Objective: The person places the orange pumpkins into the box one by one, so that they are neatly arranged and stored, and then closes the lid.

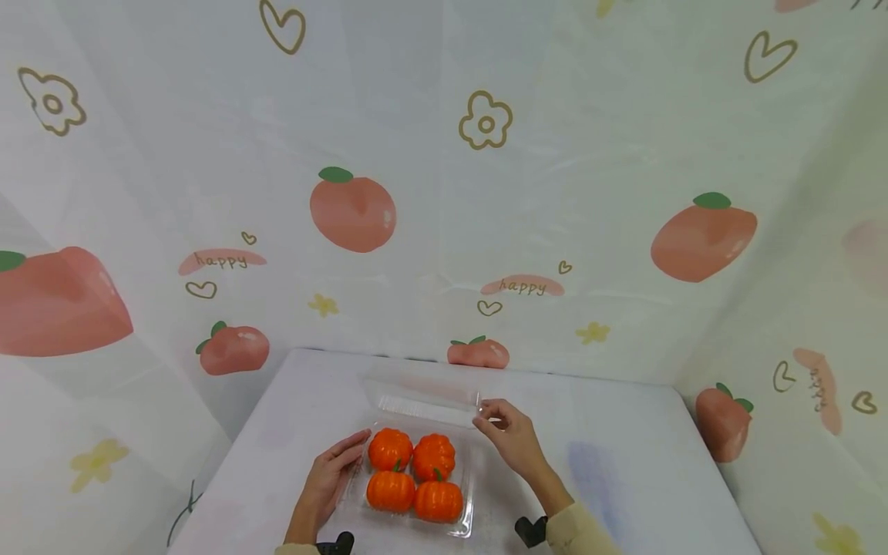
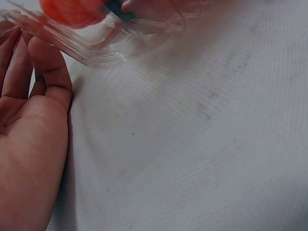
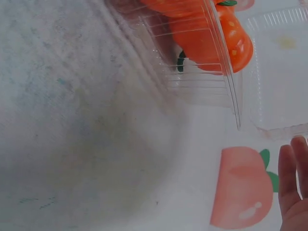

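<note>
A clear plastic clamshell container [image 1: 469, 505] rests on the table, its hinged lid [image 1: 428, 408] raised at the far side. Inside its base sit several small orange pumpkins [image 1: 438, 501] with green stems, in two rows. My left hand [image 1: 326, 478] lies along the container's left wall, fingers fairly straight and touching it. In the left wrist view that palm [image 2: 31, 139] faces the clear wall, beside one pumpkin [image 2: 72, 10]. With thumb and fingers, my right hand [image 1: 513, 439] pinches the lid's right corner. The right wrist view shows only part of those fingers [image 3: 288, 175] by the lid's edge.
A white cloth covers the table [image 1: 652, 470], with a faint bluish patch [image 1: 593, 486] to the right. Behind and at both sides hang pale curtains [image 1: 416, 308] printed with peaches, hearts and flowers. A thin dark cord [image 1: 182, 512] shows at the table's left edge.
</note>
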A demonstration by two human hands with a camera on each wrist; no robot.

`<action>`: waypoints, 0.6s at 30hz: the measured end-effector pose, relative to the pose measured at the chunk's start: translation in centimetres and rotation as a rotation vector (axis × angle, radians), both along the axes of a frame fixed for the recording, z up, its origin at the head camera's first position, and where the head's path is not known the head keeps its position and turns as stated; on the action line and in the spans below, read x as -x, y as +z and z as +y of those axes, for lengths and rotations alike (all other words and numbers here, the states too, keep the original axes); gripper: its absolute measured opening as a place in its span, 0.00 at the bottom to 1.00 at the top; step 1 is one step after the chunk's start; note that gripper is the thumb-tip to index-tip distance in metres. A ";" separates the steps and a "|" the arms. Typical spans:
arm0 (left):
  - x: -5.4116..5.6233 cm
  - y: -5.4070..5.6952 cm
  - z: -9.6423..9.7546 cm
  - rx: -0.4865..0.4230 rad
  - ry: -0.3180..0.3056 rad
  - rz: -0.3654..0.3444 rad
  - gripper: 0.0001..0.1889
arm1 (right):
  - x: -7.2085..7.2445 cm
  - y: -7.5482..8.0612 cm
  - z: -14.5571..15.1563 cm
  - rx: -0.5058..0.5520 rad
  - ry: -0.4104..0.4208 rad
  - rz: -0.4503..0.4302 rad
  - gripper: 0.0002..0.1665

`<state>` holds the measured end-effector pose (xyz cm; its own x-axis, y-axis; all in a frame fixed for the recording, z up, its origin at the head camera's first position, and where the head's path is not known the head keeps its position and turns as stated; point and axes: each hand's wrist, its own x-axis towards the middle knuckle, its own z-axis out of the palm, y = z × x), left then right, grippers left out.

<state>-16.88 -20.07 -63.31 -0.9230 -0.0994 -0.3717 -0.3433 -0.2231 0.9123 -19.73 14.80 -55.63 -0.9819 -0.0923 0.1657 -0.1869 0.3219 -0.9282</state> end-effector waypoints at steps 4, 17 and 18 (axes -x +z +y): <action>0.0 -0.1 -0.1 0.015 -0.011 0.001 0.27 | -0.7 -0.2 -0.1 -0.011 0.004 0.044 0.08; -0.1 -0.1 -0.3 -0.041 -0.010 0.023 0.30 | -2.8 -1.4 -0.2 -0.040 0.015 0.085 0.10; -0.2 -0.1 -0.3 -0.044 -0.006 0.024 0.30 | -3.0 -1.4 -0.2 -0.042 0.015 0.074 0.11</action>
<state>-16.69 -20.36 -63.44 -0.9323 -0.0775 -0.3532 -0.3229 -0.2612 0.9097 -16.78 14.58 -57.05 -0.9656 -0.1156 0.2329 -0.2592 0.3569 -0.8975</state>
